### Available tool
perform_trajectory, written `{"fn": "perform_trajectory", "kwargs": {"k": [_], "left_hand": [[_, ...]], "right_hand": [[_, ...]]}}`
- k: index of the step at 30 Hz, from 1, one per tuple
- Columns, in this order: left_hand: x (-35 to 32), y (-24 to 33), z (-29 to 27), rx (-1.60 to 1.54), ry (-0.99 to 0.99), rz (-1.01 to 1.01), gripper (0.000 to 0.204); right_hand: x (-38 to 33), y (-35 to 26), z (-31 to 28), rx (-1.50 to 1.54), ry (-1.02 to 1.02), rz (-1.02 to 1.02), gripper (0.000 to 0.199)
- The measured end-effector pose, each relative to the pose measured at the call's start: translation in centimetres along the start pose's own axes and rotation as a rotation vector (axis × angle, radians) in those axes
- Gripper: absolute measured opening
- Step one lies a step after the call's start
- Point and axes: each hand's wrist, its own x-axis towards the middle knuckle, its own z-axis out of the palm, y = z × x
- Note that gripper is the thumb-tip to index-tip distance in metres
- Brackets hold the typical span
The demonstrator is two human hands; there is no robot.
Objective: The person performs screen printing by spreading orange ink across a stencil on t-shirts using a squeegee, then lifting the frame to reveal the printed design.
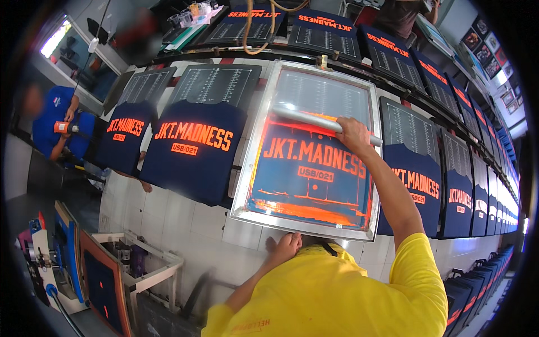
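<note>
My right hand (355,135) is wrapped around the long metal handle of a squeegee (314,119), which lies across the upper part of a screen-printing frame (238,196). Orange ink (337,216) is smeared over the mesh, and orange lettering shows through it. Just below the frame's near edge, close to my body, is my left hand (287,245). Its fingers are curled closed; what they hold, if anything, is hidden. A dark navy printed shirt (193,163) lies on a board left of the frame, and another printed shirt (412,168) lies to the right.
Several boards with navy shirts run along both sides and a far row (323,36). A yellow-brown hose (247,33) hangs at the back. At the left stands a person in blue (59,112) holding an orange-and-dark tool (64,127). A metal stand (151,275) is at lower left.
</note>
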Motion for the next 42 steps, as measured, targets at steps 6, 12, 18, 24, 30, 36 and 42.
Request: {"fn": "perform_trajectory", "kwargs": {"k": [6,12,18,24,30,36,42], "left_hand": [[-0.1,0.7,0.0,0.018,0.048,-0.009,0.055],[-0.3,0.9,-0.3,0.111,0.034,0.03,0.055],[0.0,0.8,-0.1,0.031,0.037,0.008,0.058],[0.0,0.7,-0.5,0.067,0.005,0.039,0.055],[0.9,-1.1,-0.6,-0.031,-0.057,0.051,0.053],[1.1,-1.5,-1.1,-0.113,-0.146,-0.028,0.052],[1.3,-1.1,-1.5,-0.141,-0.191,-0.051,0.052]], "right_hand": [[-0.9,-2.9,-1.7,0.041,-0.11,-0.057,0.025],[0.1,-2.9,-0.3,-0.032,-0.047,-0.014,0.026],[0.1,-2.9,-0.2,-0.042,-0.142,-0.079,0.025],[-4.1,-5.8,-1.5,0.072,-0.221,-0.037,0.021],[-11.6,-7.6,-0.7,0.007,-0.054,-0.259,0.019],[-17.9,-8.4,-2.4,0.072,-0.086,-0.264,0.02],[-14.5,-3.7,-3.5,0.091,-0.055,-0.142,0.025]]}}
